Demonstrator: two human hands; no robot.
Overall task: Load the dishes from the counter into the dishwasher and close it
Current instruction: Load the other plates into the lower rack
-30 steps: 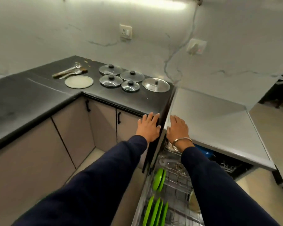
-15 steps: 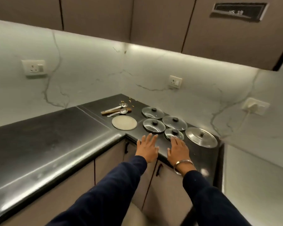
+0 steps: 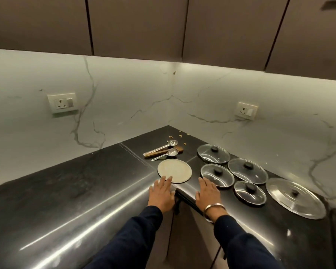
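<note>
Two hands reach out over the dark desk (image 3: 70, 193), and we judge the step in hand to be picking up the next dish for the dishwasher, which is out of view. Our left hand (image 3: 162, 194) is flat, fingers straight and slightly spread, its fingertips (image 3: 168, 179) at the near rim of the plate (image 3: 174, 169); whether they touch it we cannot tell. Our right hand (image 3: 208, 195) is likewise flat and holds nothing, its fingertips just beside the nearest glass lid (image 3: 217, 175). Neither hand grips anything.

Beyond the left hand, past the plate, lie the spoons (image 3: 164, 149) with a few crumbs behind them. Beyond and to the right of the right hand sit three more glass lids (image 3: 247, 170) and, farthest right, the steel lid (image 3: 295, 198).

Next, we think, the left hand must slide under or pinch the plate's rim, since it lies flat on the desk. The right hand could take a lid by its knob (image 3: 218, 170). Glass lids may slip or clink if grabbed carelessly.
</note>
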